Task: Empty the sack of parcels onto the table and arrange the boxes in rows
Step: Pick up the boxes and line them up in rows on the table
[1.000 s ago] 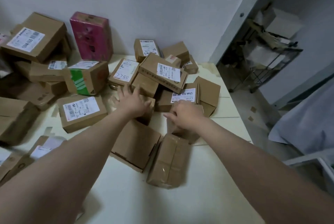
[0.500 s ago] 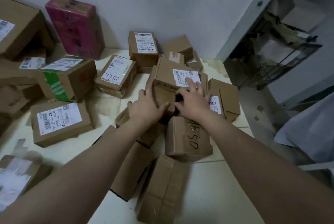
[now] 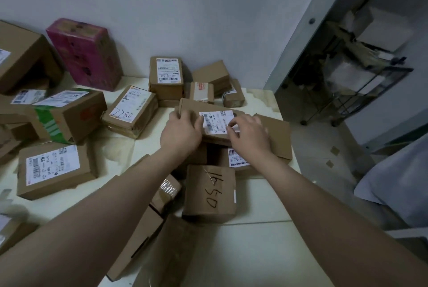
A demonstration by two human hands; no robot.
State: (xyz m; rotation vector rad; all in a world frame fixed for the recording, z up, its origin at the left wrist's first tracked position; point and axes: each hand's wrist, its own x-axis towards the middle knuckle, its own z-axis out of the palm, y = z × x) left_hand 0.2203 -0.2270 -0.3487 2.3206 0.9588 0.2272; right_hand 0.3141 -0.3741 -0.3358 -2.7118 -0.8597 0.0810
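Both hands grasp one flat cardboard box (image 3: 212,122): the left hand (image 3: 181,132) is wrapped over its left end with fingers curled on the far edge, and the right hand (image 3: 249,134) presses down on its right part, fingertips on the white shipping label. That box lies on top of other parcels near the right side of the pale, smooth table (image 3: 243,252), its long axis running left to right and tilted slightly away at the left, label face up. Largest of the rest is a big brown carton (image 3: 20,54) at the left edge, partly out of view, and beside it a glossy pink box (image 3: 85,52) stands on end, leaning against the white wall (image 3: 185,8). Below them sits a brown box with green tape (image 3: 67,115), then a flat matte box with a barcode label (image 3: 53,168), lying label up. A box marked 0877 in pen (image 3: 130,111) lies between these and the hands. Just in front of the hands, a plain box with handwritten 0591 (image 3: 209,191) points its long axis toward the person. A small upright labelled box (image 3: 166,78) stands by the wall.
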